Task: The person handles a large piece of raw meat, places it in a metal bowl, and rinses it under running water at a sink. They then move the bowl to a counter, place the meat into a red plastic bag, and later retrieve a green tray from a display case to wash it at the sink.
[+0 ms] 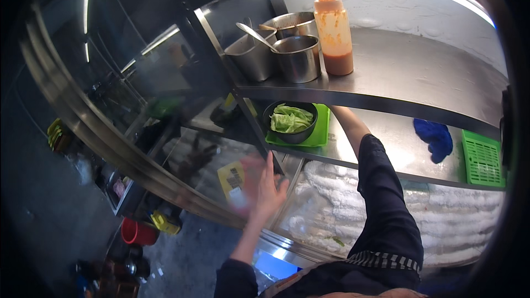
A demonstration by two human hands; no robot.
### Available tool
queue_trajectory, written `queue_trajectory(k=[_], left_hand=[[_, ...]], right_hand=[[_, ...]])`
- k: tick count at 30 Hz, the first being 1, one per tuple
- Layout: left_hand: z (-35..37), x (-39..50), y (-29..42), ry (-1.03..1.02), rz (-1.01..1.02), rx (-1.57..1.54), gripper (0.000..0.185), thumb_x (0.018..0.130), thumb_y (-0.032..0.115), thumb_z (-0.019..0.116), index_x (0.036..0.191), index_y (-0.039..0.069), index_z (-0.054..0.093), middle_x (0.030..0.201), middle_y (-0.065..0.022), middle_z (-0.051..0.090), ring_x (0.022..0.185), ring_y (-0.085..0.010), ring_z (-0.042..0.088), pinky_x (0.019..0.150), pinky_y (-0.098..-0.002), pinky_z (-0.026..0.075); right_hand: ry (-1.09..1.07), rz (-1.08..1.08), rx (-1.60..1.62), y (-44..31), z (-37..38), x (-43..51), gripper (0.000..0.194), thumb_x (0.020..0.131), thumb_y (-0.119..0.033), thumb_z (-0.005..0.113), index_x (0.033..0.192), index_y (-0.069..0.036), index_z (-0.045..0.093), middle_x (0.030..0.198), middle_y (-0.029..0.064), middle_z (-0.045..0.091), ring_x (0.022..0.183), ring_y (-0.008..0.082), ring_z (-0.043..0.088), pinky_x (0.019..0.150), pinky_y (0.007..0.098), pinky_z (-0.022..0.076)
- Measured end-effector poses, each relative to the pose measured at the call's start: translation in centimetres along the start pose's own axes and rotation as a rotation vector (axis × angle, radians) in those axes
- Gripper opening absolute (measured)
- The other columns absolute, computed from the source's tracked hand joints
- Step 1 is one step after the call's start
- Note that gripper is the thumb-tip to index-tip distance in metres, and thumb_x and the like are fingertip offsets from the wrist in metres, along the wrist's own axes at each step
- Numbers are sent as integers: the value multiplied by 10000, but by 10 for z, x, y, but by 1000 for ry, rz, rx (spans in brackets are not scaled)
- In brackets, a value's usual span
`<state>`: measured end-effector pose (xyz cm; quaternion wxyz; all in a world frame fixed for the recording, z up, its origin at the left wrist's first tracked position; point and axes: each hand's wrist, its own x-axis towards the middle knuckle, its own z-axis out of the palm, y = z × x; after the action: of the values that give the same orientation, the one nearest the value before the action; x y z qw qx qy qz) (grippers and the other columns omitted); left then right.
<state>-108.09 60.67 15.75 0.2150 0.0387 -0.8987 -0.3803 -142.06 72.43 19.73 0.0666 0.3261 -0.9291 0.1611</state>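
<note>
My left hand (271, 192), fingers spread and holding nothing, is raised at the glass panel below the lower shelf's left end. My right forearm reaches in under the upper steel shelf; the hand itself is hidden behind the shelf edge. Near it, a black bowl (304, 135) of green lettuce leaves (291, 118) rests on a bright green plastic tray (324, 126) on the lower shelf. Above, on the upper shelf, stand a squeeze bottle (338, 45) part filled with orange-brown sauce, and several steel containers, the front one (299, 64) with a spoon (254, 36) leaning over it.
A frosted cooling surface (451, 211) lies below the shelves. The lower shelf carries a blue cloth or glove (434, 138) and a green slotted basket (482, 159). A metal-framed glass panel (207, 165) runs along the left. A red bucket (138, 231) stands beyond, low down.
</note>
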Motion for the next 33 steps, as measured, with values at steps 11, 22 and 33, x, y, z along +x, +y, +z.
queue_trajectory(k=[11,22,33], left_hand=[[6,136,-8,91,-440,-528,658,832,366,518,1329,115,168,1028,-214,519,610,-269,614,436,-315,511],[-1,115,-33,-114,-516,-1148,364,673,-70,395,1036,-52,419,986,-189,526,843,-323,581,673,-484,544],[-52,-80,-7,33,-652,-960,448,655,-102,441,1089,7,464,920,-68,551,739,-160,571,545,-267,490]], right_hand=[[292,-116,68,64,-20,-44,209,766,-167,627,873,-4,551,731,119,582,565,160,557,568,315,457],[376,-194,389,62,-72,-197,191,745,-121,650,829,6,535,723,111,578,596,158,556,567,312,453],[160,-489,428,-25,-116,-316,250,623,11,676,795,-9,495,711,121,574,680,265,596,576,326,462]])
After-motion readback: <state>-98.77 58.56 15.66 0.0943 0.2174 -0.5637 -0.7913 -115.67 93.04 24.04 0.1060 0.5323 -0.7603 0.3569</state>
